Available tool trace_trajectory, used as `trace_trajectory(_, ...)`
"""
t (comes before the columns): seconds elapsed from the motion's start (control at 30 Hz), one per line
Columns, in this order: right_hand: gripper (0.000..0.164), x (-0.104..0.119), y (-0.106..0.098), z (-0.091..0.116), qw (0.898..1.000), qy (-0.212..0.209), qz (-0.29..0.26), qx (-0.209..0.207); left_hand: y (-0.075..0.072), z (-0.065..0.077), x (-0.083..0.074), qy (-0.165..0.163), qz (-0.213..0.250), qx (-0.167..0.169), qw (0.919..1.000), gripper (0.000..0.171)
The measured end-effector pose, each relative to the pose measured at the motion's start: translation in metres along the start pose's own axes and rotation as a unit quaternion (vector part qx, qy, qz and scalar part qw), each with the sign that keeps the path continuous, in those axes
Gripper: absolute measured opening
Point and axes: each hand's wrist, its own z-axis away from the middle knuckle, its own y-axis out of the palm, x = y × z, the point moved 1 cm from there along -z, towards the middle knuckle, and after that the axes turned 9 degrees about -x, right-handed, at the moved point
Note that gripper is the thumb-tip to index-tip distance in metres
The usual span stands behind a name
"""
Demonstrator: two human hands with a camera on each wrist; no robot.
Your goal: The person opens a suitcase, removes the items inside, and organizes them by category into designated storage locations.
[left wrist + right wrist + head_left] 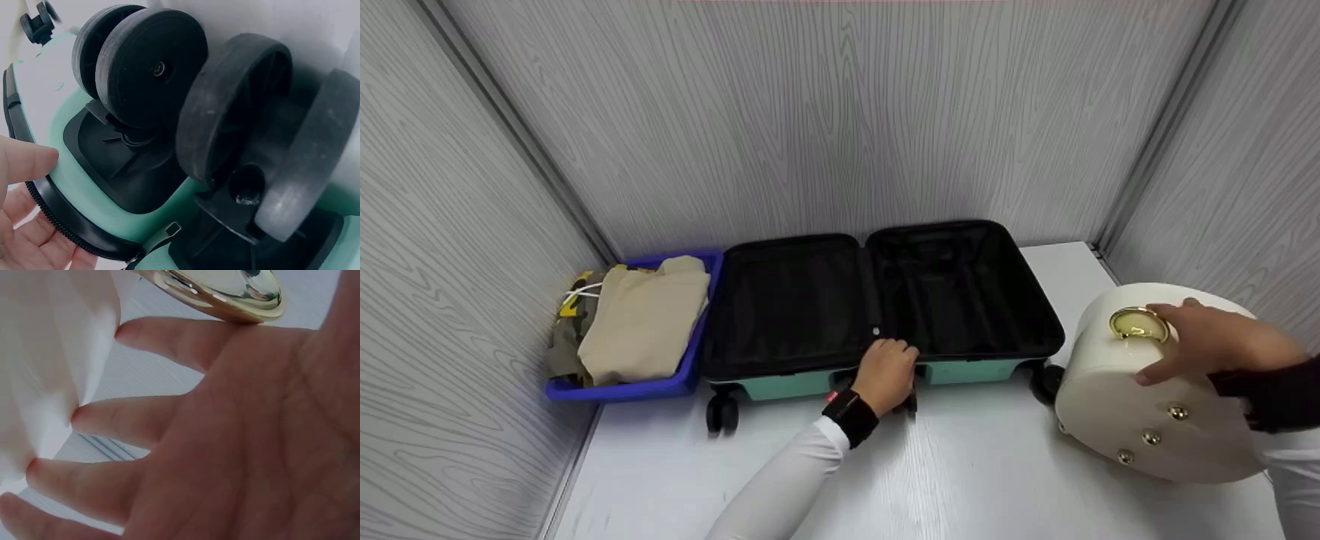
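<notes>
Cream case (1140, 397) against right hand's straight fingers (1166, 367).

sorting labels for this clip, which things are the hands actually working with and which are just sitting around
In hand:
- left hand on the near edge of the open mint suitcase, by its wheels
- right hand, fingers spread, touching the cream round case by its gold ring

Lying about:
- blue bin of folded clothes
- white table
</notes>
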Motion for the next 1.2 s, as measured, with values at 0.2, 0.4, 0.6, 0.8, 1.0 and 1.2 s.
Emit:
trace_trajectory(0.2,0.108,-0.013,0.003,-0.004,1.0,0.0,-0.017,-0.002,0.002,0.001,0.0,-0.005,0.008,-0.001,1.0,0.016)
trace_trajectory(0.4,0.105,-0.032,0.004,-0.021,0.997,-0.021,-0.078,0.015,0.001,0.005,0.006,-0.006,0.007,-0.01,0.9999,0.016)
trace_trajectory(0.6,0.105,-0.046,-0.001,-0.045,0.991,-0.016,-0.122,0.047,0.002,0.008,0.009,-0.017,0.017,-0.017,0.9996,0.016)
trace_trajectory(0.8,0.105,-0.051,-0.008,-0.071,0.989,-0.026,-0.137,0.058,0.004,0.01,0.01,-0.021,0.011,-0.02,0.9995,0.017)
trace_trajectory(1.0,0.107,-0.058,-0.008,-0.098,0.983,-0.004,-0.173,0.066,0.007,0.015,0.009,-0.025,0.017,-0.012,0.9995,0.018)
trace_trajectory(1.2,0.101,-0.064,-0.005,-0.115,0.98,-0.003,-0.191,0.056,0.012,0.017,0.004,-0.016,0.009,-0.019,0.9996,0.02)
